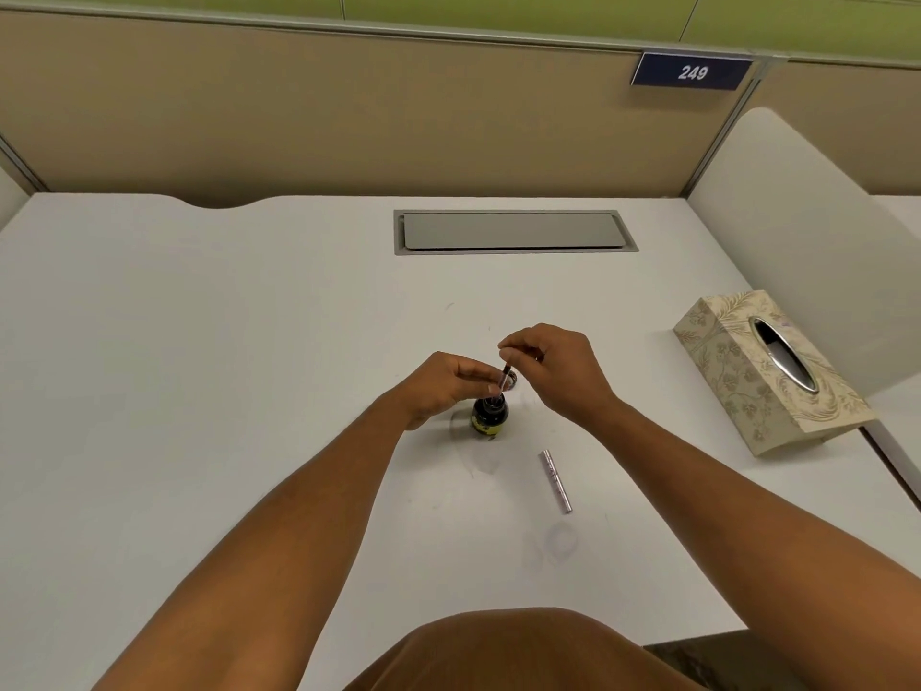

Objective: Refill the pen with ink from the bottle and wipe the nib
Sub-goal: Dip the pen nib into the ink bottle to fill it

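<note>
A small dark ink bottle [489, 416] with a yellow label stands open on the white desk [199, 341]. The pen's inner part [504, 377] stands nearly upright with its lower end in the bottle's mouth. My left hand [443, 387] pinches its lower section just above the bottle. My right hand [553, 369] pinches its top end with thumb and fingertips. A silver pen barrel [555, 480] lies on the desk in front of the bottle, to the right. A small round object, maybe the bottle's cap [512, 380], shows behind the pen, mostly hidden.
A patterned tissue box [762, 371] sits at the right side of the desk. A grey cable hatch [513, 231] is set into the desk at the back. Beige partition walls close off the back and right.
</note>
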`<state>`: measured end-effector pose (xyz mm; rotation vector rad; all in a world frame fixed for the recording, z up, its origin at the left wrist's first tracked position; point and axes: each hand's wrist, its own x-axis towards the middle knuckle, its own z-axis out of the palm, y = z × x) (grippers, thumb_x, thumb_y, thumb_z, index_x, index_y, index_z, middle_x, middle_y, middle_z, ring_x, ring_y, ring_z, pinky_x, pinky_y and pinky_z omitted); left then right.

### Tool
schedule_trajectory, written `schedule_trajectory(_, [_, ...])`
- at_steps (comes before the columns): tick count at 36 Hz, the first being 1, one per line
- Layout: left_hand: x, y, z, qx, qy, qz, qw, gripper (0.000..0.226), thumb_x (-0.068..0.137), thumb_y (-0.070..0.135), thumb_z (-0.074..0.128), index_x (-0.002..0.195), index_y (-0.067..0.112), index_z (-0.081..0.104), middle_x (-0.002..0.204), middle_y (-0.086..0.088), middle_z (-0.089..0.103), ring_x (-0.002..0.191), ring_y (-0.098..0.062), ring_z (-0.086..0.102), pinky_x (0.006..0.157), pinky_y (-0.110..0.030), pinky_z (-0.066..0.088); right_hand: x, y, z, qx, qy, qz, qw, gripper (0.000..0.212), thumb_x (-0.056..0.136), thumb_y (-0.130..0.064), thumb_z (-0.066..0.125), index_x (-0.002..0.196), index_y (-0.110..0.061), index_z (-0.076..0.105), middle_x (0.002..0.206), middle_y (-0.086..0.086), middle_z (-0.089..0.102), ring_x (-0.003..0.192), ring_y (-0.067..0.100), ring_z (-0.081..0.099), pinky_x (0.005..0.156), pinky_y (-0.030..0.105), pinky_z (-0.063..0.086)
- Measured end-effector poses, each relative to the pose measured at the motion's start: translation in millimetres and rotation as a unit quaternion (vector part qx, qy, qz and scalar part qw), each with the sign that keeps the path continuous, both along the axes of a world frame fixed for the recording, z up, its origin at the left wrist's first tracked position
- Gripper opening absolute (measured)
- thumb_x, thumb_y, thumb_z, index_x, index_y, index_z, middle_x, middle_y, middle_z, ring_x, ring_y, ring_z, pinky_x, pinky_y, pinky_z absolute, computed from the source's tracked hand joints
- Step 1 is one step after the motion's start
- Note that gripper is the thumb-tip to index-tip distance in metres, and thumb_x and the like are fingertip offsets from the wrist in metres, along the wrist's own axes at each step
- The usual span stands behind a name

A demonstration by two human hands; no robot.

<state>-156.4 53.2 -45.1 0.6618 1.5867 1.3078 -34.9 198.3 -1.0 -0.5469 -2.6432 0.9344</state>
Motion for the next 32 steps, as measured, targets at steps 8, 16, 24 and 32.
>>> schedule_trajectory(8, [-1,2,2,0.008,0.016,0.001,1.000,0.022,0.084,0.009,0.077,0.105,0.015,0.076,0.103,0.003,0.078,0.103,-0.008,0.071,0.096,-0.023,0.051,-3,-6,3,-0.033,0.034,-0.016,0.999,0.009,0.089,-0.020,0.071,0.094,-0.014,0.075,0.084,-0.005,0.073,0.077,0.007,0.067,0.071,0.017,0.052])
schedule_trajectory(16, [1,1,3,0.012,0.024,0.025,0.999,0.015,0.085,0.014,0.076,0.090,0.028,0.079,0.100,0.010,0.078,0.102,0.000,0.069,0.104,-0.027,0.044,-8,-4,6,0.027,0.003,-0.025,0.999,0.018,0.092,-0.027,0.067,0.102,-0.015,0.075,0.091,-0.002,0.072,0.080,0.009,0.063,0.076,0.024,0.050])
schedule_trajectory(24, [-2,4,6,-0.033,0.053,0.035,0.997,0.024,0.082,0.025,0.080,0.104,0.019,0.079,0.105,0.008,0.076,0.107,-0.013,0.064,0.079,-0.026,0.046,-13,-4,10,0.020,-0.014,-0.025,0.999,0.017,0.090,-0.028,0.067,0.099,-0.016,0.075,0.087,-0.004,0.074,0.079,0.008,0.066,0.077,0.027,0.055])
schedule_trajectory(32, [-3,4,6,-0.039,0.053,0.038,0.997,0.022,0.084,0.021,0.078,0.105,0.017,0.078,0.108,0.006,0.075,0.106,-0.012,0.066,0.083,-0.027,0.051,-16,-3,11,0.020,-0.036,-0.030,0.999,0.015,0.090,-0.027,0.066,0.095,-0.016,0.075,0.084,-0.004,0.074,0.079,0.010,0.067,0.078,0.031,0.055])
